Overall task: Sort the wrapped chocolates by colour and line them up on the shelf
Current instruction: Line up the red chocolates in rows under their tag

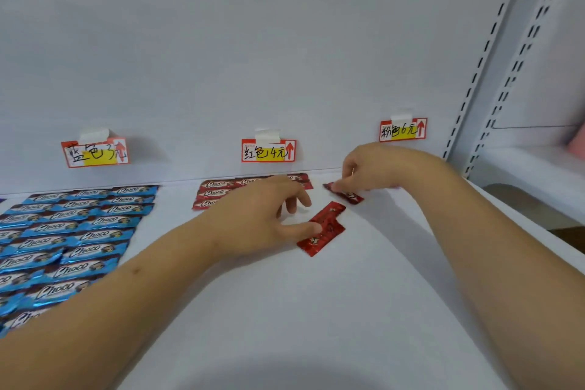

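Many blue wrapped chocolates (66, 234) lie in rows on the left of the white shelf (316, 310). Several red chocolates (218, 193) are lined up by the back wall, partly hidden by my left hand (262, 218). That hand hovers over them, its thumb tip touching a loose red chocolate (326, 228) that lies slanted on the shelf. Further right, my right hand (373, 168) pinches the end of another red chocolate (348, 195) with its fingertips.
Three price tags are taped to the back wall: a blue-label tag (95, 152), a red-label tag (268, 150) and a pink-label tag (402, 129). A slotted upright (484, 66) stands at the right. Beyond it is a neighbouring shelf (531, 168).
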{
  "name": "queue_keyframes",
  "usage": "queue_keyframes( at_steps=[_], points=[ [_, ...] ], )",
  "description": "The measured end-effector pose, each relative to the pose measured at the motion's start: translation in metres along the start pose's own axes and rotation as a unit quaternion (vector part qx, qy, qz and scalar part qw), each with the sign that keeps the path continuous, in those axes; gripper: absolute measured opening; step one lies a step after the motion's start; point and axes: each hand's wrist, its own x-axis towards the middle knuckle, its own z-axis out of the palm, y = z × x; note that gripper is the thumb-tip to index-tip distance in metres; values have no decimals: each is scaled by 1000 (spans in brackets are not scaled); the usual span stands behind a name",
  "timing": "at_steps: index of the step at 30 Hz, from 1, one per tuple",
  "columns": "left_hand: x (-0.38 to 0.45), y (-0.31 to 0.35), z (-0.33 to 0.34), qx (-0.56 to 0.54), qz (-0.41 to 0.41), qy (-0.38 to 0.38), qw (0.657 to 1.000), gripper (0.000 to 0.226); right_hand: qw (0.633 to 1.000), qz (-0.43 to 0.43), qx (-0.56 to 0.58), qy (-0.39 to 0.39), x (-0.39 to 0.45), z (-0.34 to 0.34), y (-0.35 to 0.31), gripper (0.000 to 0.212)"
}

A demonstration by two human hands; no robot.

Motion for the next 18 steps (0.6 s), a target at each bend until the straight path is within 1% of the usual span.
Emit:
queue_keyframes(
  at_steps=[2, 4, 7, 9, 11, 12, 13, 15, 17, 18],
  points=[
    [2, 7, 8, 11, 6, -10, 1000, 48, 999, 21, -21, -35, -2, -1, 0, 49],
    [3, 10, 14, 8, 8, -18, 1000, 48, 998, 22, -36, -45, 1, 0, -1, 51],
    [2, 9, 13, -38, 19, -19, 999, 33, 999, 12, -7, -52, 4, 1, 0, 43],
    [1, 4, 8, -85, 17, -37, 996, 27, 997, 5, 24, -71, 1, -1, 1, 34],
    [-1, 0, 2, -128, 10, -60, 990, 28, 992, 2, 77, -99, 0, -4, 2, 22],
    [-2, -2, 0, -145, 4, -67, 987, 29, 988, -2, 108, -108, 0, -5, 2, 20],
    [-2, -4, -2, -158, -2, -72, 985, 27, 985, -6, 136, -109, 0, -5, 2, 21],
    [-2, -5, -7, -169, -14, -83, 982, 18, 975, -13, 196, -101, 0, -5, 0, 25],
    [-3, -5, -14, -167, -23, -85, 982, 8, 956, -20, 271, -114, -1, -4, -5, 26],
    [-3, -7, -17, -171, -28, -80, 982, 7, 945, -24, 301, -125, -2, -2, -8, 27]
  ],
)
